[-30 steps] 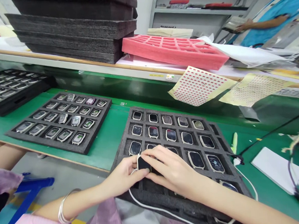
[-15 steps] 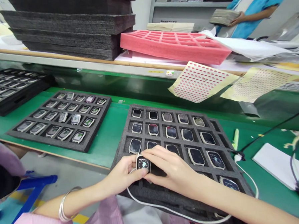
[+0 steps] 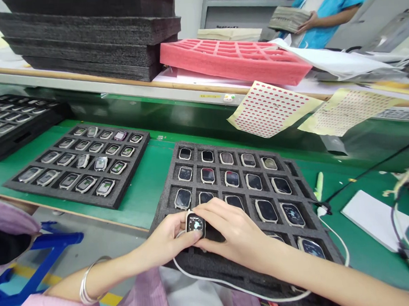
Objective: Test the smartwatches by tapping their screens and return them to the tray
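Note:
My left hand (image 3: 170,241) and my right hand (image 3: 233,236) both pinch one smartwatch body (image 3: 195,224) over the near left corner of a black foam tray (image 3: 296,171). Its screen is lit with a round dial. The tray's cells hold several more watch bodies, some with dark screens. A white cable (image 3: 211,280) runs from under my hands along the tray's front edge. A silver bangle sits on my left wrist.
A second foam tray of watches (image 3: 130,182) lies to the left on the green bench, a third (image 3: 48,116) at far left. Behind are stacked black foam (image 3: 92,38), a pink foam tray (image 3: 234,60), red-dot sticker sheets (image 3: 269,109). A person in blue (image 3: 324,14) stands far right.
The watch screen, dark a second ago, is now lit. My hands have stayed in place on it; the view has drifted slightly.

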`<state>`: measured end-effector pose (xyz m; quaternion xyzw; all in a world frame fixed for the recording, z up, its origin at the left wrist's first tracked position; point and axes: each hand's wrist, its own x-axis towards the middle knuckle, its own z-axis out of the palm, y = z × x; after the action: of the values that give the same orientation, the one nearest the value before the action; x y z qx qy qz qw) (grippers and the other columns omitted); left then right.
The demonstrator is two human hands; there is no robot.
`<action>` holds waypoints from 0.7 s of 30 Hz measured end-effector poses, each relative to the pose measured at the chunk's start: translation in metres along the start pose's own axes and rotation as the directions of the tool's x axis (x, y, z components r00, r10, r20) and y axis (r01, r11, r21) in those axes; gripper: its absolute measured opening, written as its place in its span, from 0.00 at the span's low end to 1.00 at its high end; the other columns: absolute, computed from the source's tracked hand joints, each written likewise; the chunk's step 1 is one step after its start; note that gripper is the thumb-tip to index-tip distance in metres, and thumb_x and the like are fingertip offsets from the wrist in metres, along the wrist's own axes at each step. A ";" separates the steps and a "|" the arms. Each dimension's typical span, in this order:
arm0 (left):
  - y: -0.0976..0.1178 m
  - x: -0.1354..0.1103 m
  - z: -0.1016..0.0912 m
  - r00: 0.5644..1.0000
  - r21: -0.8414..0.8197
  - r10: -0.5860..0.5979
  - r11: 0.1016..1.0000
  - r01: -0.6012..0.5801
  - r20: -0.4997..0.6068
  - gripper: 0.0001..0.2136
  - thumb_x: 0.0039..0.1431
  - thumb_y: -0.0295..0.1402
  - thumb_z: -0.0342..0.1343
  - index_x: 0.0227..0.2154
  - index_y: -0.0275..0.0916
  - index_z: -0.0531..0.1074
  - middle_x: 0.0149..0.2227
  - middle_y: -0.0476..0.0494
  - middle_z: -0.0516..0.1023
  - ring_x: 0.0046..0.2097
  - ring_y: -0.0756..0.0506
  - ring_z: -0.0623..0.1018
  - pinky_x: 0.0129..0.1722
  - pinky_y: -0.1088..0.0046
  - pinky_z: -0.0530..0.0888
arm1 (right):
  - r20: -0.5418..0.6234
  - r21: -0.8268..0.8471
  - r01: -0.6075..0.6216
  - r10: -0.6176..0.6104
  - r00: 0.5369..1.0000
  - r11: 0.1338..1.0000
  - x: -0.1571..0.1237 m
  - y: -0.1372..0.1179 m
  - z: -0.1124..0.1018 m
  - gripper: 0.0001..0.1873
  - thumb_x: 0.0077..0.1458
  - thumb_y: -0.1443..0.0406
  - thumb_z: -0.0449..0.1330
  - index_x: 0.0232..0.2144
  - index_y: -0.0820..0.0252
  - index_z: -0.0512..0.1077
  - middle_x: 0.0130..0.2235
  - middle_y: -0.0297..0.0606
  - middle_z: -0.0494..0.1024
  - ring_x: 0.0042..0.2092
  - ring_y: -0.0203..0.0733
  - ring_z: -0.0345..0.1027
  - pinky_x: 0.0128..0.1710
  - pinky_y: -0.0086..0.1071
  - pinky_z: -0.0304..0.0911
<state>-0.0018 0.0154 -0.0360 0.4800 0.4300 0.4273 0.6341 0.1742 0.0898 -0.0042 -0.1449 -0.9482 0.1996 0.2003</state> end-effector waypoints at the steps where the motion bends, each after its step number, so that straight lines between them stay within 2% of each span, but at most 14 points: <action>1: 0.000 0.000 0.000 1.000 0.008 0.000 1.000 0.000 0.000 0.11 0.58 0.39 0.56 0.36 0.34 0.70 0.33 0.45 0.69 0.36 0.46 0.68 0.38 0.71 0.66 | -0.007 -0.002 -0.001 0.001 1.000 1.000 0.000 -0.001 0.000 0.17 0.58 0.61 0.60 0.47 0.65 0.67 0.39 0.45 0.75 0.39 0.47 0.68 0.38 0.40 0.69; 15: 0.001 -0.002 0.001 1.000 0.044 0.004 0.999 -0.004 -0.006 0.12 0.57 0.38 0.56 0.38 0.33 0.71 0.33 0.45 0.71 0.37 0.45 0.68 0.38 0.72 0.65 | -0.008 -0.046 -0.029 0.029 1.000 0.999 0.000 -0.005 0.002 0.15 0.58 0.60 0.59 0.43 0.65 0.68 0.37 0.44 0.74 0.39 0.46 0.67 0.37 0.39 0.68; 21: 0.001 -0.003 0.002 1.000 0.048 0.015 0.999 -0.015 -0.001 0.09 0.58 0.34 0.56 0.37 0.33 0.70 0.33 0.46 0.70 0.37 0.46 0.67 0.38 0.72 0.65 | -0.011 -0.059 -0.024 0.023 1.000 0.998 -0.001 -0.006 0.002 0.14 0.59 0.61 0.58 0.43 0.65 0.68 0.37 0.45 0.75 0.39 0.46 0.67 0.37 0.39 0.68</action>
<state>-0.0007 0.0125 -0.0346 0.4979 0.4371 0.4219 0.6189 0.1734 0.0836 -0.0033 -0.1628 -0.9509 0.1730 0.1986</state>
